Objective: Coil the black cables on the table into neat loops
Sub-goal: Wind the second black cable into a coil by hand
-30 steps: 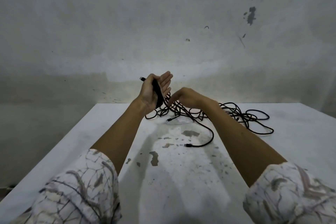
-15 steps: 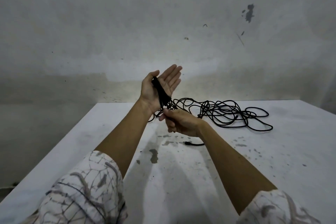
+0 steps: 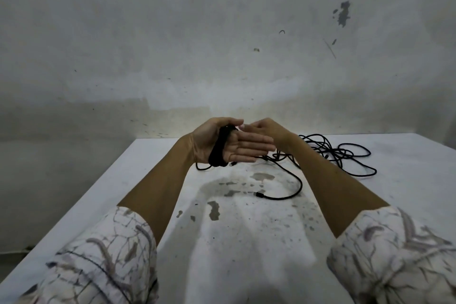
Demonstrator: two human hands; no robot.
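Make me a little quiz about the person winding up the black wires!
1. True or false: a bundle of coiled cable sits wound round the left hand.
2. Where is the loose cable pile? A) on the floor B) on the table, to the right of the right hand C) hanging on the wall
3. What lies at the free end of the cable, on the stained patch of the table near the person?

Key:
1. True
2. B
3. A small black plug
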